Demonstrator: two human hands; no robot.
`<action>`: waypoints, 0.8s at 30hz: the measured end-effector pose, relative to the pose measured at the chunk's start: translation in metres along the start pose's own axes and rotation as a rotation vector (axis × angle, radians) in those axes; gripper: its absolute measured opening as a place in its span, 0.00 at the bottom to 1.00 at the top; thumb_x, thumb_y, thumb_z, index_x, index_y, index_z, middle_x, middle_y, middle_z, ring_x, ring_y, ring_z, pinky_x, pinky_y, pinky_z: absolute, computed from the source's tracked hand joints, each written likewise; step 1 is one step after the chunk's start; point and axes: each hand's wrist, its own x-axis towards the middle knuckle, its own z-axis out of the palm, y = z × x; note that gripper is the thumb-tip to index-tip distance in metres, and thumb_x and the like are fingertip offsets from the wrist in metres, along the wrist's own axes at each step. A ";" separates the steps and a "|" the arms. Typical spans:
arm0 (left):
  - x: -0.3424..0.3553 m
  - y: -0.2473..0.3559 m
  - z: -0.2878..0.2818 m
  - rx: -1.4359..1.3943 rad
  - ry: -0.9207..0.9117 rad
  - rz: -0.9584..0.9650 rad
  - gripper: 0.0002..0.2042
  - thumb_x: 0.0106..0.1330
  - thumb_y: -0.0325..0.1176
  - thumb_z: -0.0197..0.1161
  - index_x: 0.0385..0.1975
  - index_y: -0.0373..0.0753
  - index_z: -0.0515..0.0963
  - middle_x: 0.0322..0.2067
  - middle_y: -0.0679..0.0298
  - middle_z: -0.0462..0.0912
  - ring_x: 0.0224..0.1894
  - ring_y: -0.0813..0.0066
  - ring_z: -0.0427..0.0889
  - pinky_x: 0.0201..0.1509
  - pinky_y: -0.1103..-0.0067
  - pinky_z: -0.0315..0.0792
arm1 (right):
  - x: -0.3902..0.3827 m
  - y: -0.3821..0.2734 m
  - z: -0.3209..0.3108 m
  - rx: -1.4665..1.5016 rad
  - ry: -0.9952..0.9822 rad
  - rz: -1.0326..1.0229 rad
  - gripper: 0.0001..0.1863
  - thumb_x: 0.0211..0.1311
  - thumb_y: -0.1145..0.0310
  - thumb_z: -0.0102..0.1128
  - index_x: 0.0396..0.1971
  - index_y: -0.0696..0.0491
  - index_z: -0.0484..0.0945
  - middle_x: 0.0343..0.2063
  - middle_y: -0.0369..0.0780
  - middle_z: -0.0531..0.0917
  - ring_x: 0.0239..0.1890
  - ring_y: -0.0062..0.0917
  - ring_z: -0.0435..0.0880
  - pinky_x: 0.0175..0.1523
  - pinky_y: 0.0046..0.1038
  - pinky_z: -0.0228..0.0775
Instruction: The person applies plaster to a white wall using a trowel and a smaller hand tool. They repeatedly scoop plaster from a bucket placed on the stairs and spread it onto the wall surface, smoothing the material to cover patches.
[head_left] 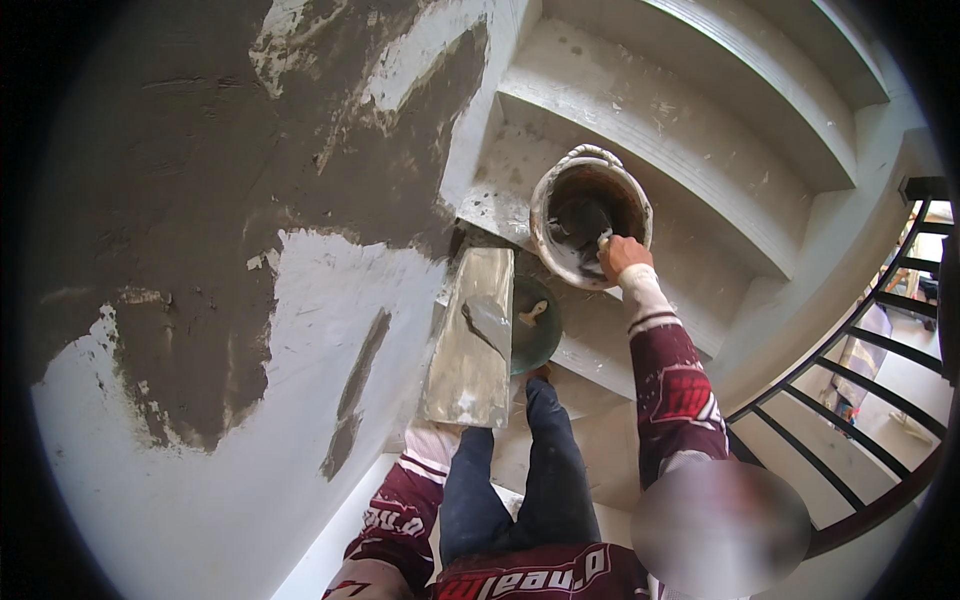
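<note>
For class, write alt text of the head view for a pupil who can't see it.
A right hand is at a bucket's rim on a curved staircase, apparently gripping a tool. A long board bearing a grey smear extends beyond the left sleeve; the left hand is hidden. At left, grey-brown coating covers much of a white wall.

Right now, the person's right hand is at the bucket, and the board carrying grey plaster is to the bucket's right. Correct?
No: the head view shows the board carrying grey plaster left of the bucket. The right hand is at the bucket.
</note>
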 end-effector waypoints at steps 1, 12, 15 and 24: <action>-0.009 -0.003 -0.002 -0.003 0.016 0.005 0.25 0.72 0.49 0.46 0.61 0.38 0.70 0.57 0.52 0.75 0.53 0.56 0.80 0.56 0.66 0.76 | 0.005 -0.004 0.002 -0.018 -0.031 -0.013 0.19 0.62 0.56 0.54 0.41 0.56 0.83 0.41 0.54 0.84 0.46 0.48 0.84 0.51 0.44 0.77; 0.018 -0.021 0.004 0.011 0.047 -0.011 0.26 0.72 0.49 0.46 0.62 0.38 0.69 0.58 0.51 0.73 0.53 0.55 0.80 0.54 0.66 0.77 | -0.029 0.040 -0.007 0.665 -0.365 -0.021 0.23 0.62 0.51 0.59 0.37 0.59 0.84 0.22 0.41 0.82 0.21 0.25 0.82 0.28 0.30 0.73; 0.045 -0.022 0.015 0.039 0.030 0.002 0.26 0.72 0.49 0.46 0.62 0.38 0.68 0.59 0.51 0.73 0.53 0.54 0.79 0.54 0.66 0.77 | -0.065 0.053 -0.011 0.872 -0.319 -0.078 0.21 0.64 0.53 0.58 0.39 0.59 0.84 0.20 0.36 0.79 0.18 0.18 0.77 0.24 0.25 0.68; 0.104 -0.024 0.049 0.078 -0.040 0.017 0.26 0.72 0.48 0.46 0.63 0.37 0.67 0.60 0.50 0.71 0.53 0.53 0.79 0.52 0.65 0.78 | -0.206 0.004 0.015 0.610 0.543 -0.427 0.28 0.53 0.71 0.69 0.56 0.56 0.77 0.33 0.44 0.82 0.31 0.32 0.82 0.38 0.28 0.75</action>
